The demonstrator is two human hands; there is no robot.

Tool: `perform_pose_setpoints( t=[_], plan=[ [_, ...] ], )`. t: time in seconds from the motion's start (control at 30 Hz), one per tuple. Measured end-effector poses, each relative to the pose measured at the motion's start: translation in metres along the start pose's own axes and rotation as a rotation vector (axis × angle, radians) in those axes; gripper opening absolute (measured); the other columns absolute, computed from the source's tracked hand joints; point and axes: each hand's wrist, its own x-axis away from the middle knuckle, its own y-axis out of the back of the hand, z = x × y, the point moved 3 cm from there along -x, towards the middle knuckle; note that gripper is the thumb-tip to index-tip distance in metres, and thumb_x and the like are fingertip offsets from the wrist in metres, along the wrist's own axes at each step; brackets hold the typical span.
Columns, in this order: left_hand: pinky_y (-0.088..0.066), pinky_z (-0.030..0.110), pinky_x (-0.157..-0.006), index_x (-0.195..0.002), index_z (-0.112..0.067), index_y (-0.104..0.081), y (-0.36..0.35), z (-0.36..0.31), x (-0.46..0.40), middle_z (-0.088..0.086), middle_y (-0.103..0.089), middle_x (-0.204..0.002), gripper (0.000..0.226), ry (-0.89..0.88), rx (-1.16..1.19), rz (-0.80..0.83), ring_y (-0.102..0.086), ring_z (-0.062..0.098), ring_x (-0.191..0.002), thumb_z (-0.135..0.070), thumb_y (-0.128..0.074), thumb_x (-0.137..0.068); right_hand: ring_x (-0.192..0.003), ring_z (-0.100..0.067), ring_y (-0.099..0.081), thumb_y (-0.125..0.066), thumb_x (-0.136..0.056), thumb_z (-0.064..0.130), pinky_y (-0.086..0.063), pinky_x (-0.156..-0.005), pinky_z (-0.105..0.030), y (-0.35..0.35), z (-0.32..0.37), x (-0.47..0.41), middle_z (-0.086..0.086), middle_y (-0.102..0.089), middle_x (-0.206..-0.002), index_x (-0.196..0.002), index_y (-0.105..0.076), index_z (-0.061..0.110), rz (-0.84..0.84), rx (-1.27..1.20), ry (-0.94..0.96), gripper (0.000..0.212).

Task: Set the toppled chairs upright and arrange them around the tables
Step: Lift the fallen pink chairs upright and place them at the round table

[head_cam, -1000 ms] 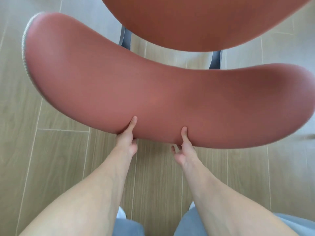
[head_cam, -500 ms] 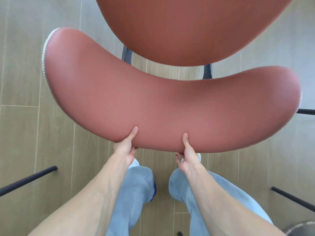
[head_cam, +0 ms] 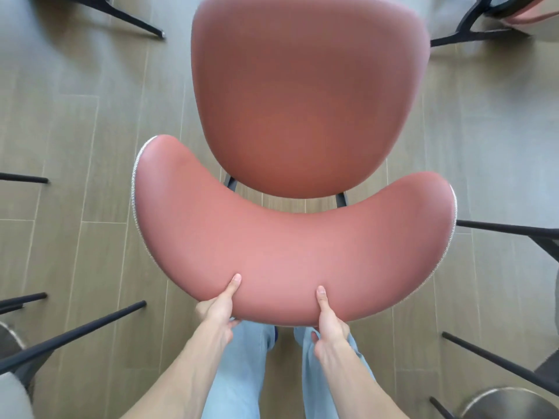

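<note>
- The floor (head_cam: 90,164) is pale wood-look plank, and it shows on every side of what I'm holding, which gives me room to steer.
- The chair (head_cam: 308,95) stands upright right in front of me, seat pointing away and curved backrest (head_cam: 290,246) nearest my legs. I judge the righting is done for this one and what remains is walking it to a table; no tabletop is in view, so I can't tell how far that is.
- Black legs of other chairs (head_cam: 472,28) poke in from the corners and both sides. I keep mine centred between them so its feet don't catch.
- Rounded metal bases (head_cam: 496,402) sit at the lower corners, perhaps table pedestals; I can't be sure.
- My left hand (head_cam: 216,313) grips the backrest's near edge, thumb laid on top, fingers curled beneath.
- My right hand (head_cam: 328,322) holds it the same way, close beside the left. Gripping near the middle lets me lift and turn the chair without it swinging.
</note>
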Motion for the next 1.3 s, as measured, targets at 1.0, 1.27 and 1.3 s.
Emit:
perform_pose_setpoints(
  t=[1.0, 1.27, 1.3],
  plan=[
    [-0.056, 0.054, -0.041, -0.1, -0.012, -0.058, -0.195, -0.32, 0.148, 0.01, -0.057, -0.095, 0.054, -0.452, -0.207, -0.009, -0.066, 0.032, -0.068, -0.032, -0.092, -0.064, -0.101, -0.032, -0.067, -0.08, -0.068, 0.053, -0.037, -0.075, -0.034, -0.133, 0.345, 0.142, -0.013, -0.071, -0.108, -0.08, -0.048, 0.013, -0.329, 0.127, 0.483, 0.053],
    [-0.051, 0.055, -0.034, -0.104, -0.012, -0.053, -0.256, -0.386, 0.152, 0.013, -0.06, -0.114, 0.05, -0.489, -0.194, 0.095, -0.062, 0.036, -0.071, -0.021, -0.089, -0.07, -0.11, -0.032, -0.066, -0.078, -0.069, 0.046, -0.047, -0.09, -0.035, -0.172, 0.424, 0.147, -0.014, -0.07, -0.118, -0.114, -0.063, 0.008, -0.327, 0.149, 0.564, 0.06],
    [-0.054, 0.058, -0.04, -0.098, -0.014, -0.05, -0.264, -0.394, 0.151, 0.014, -0.062, -0.113, 0.048, -0.492, -0.181, 0.1, -0.065, 0.037, -0.074, -0.019, -0.089, -0.07, -0.109, -0.032, -0.067, -0.078, -0.069, 0.043, -0.049, -0.093, -0.036, -0.177, 0.434, 0.146, -0.014, -0.069, -0.119, -0.115, -0.063, 0.009, -0.329, 0.139, 0.566, 0.059]
  ],
)
